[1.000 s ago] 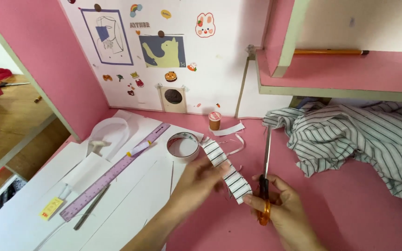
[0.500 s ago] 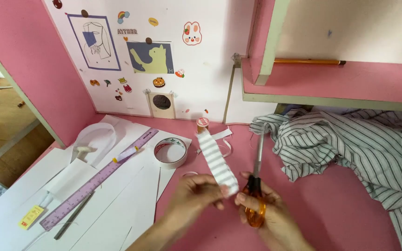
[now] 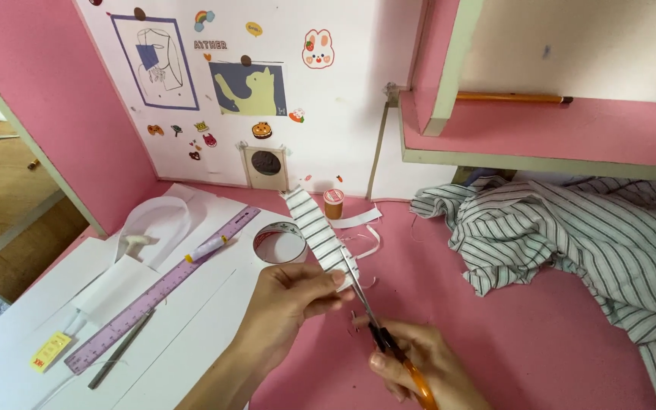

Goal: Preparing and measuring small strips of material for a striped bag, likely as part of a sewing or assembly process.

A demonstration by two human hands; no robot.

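Above the pink counter [image 3: 540,334], the left hand [image 3: 286,300] pinches a striped fabric strip [image 3: 316,231] held upright. The right hand [image 3: 419,364] grips orange-handled scissors [image 3: 377,334], blades meeting the strip's lower edge, near a tape roll [image 3: 279,243].

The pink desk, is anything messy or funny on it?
A bit. A striped shirt lies crumpled in a heap on the right, and loose white snippets are scattered near the thread spool.

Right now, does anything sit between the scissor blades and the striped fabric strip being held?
Nothing visible does. The left hand pinches the striped strip by its lower end, and the scissors in the right hand already have their blades at that end.
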